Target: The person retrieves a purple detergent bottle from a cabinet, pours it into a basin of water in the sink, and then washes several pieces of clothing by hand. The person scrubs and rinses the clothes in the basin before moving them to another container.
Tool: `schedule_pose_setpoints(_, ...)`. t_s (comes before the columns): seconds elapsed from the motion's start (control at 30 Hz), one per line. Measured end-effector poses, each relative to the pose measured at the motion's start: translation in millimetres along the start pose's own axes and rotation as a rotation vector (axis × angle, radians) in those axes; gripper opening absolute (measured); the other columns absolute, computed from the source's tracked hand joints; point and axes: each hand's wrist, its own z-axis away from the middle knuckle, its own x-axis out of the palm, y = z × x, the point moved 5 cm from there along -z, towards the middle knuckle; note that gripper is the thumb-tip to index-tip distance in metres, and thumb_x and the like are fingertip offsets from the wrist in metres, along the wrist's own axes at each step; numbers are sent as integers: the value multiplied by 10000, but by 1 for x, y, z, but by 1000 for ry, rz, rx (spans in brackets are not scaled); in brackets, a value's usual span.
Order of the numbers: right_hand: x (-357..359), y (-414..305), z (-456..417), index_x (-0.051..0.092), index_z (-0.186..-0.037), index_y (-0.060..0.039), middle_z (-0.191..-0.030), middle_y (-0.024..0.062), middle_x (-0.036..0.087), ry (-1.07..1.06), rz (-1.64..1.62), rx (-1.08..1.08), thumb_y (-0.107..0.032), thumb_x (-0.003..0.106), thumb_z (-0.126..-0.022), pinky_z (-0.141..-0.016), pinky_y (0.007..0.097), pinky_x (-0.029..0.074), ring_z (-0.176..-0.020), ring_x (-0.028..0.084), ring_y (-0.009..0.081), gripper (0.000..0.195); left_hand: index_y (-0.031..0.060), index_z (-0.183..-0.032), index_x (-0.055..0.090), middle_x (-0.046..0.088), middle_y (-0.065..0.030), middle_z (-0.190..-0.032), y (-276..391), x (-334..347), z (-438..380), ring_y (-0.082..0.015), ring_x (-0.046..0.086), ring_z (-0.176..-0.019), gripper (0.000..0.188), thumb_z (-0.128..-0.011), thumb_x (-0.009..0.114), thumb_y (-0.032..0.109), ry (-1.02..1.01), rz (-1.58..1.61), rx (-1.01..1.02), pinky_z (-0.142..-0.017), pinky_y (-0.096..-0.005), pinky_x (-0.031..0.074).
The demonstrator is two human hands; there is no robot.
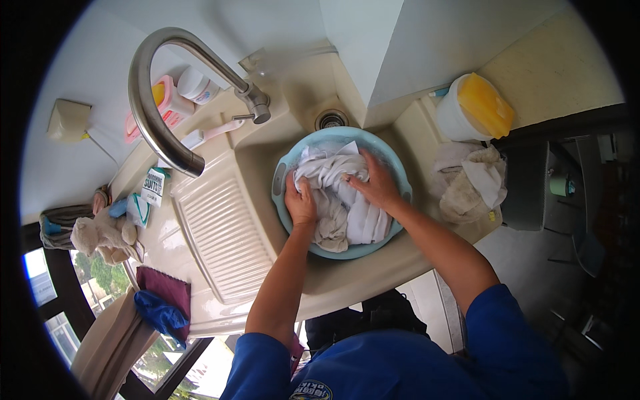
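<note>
A light-blue plastic basin (345,253) sits in the beige sink (260,185) and holds wet white cloth (332,172) with suds around it. My left hand (301,202) grips the bunched cloth at the basin's left side, thumb on top. On the right, my right hand (374,182) has its fingers around another part of the white cloth. Between and below the hands lies a greyish-beige piece of cloth (331,220), partly under folds of white. The undersides of the bundle and some of my fingertips are hidden.
A steel faucet (172,42) arches at the upper left, above a ribbed drainboard (225,240). Beyond the basin is the drain (331,119). To the right stand a white bucket with a yellow cloth (485,105) and a pile of cloths (467,182). A brush (215,131) lies behind the drainboard.
</note>
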Motion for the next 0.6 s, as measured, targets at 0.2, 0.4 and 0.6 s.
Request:
schedule_pose_setpoints(0.2, -8, -58, 36, 243, -1688, -86, -1646, 329, 318, 32, 585, -216, -421, 944, -758, -1185, 578, 410, -1464, 416, 529, 1212, -81, -1641, 195, 349, -384, -1593, 58, -12, 90, -535, 392, -1465, 968, -919, 769, 217, -115, -544, 13, -1233, -528, 333)
schedule_pose_setpoints(0.4, 6, -23, 25, 208, -1701, -146, -1621, 331, 357, 1, 464, -16, -340, 957, -669, -1149, 568, 448, -1419, 461, 539, 1290, -80, -1628, 289, 376, -372, -1613, 4, 7, 83, -501, 388, -1498, 807, -1020, 658, 303, 232, -193, -224, -1261, -477, 306)
schedule_pose_setpoints(0.6, -2, -3, 19, 223, -1697, -164, -1585, 315, 417, -47, 275, 18, -326, 944, -658, -1104, 545, 487, -1324, 544, 521, 1275, -60, -1603, 381, 437, -307, -1627, -19, 26, 74, -444, 436, -1494, 707, -1080, 585, 369, 446, 83, -210, -1259, -439, 312)
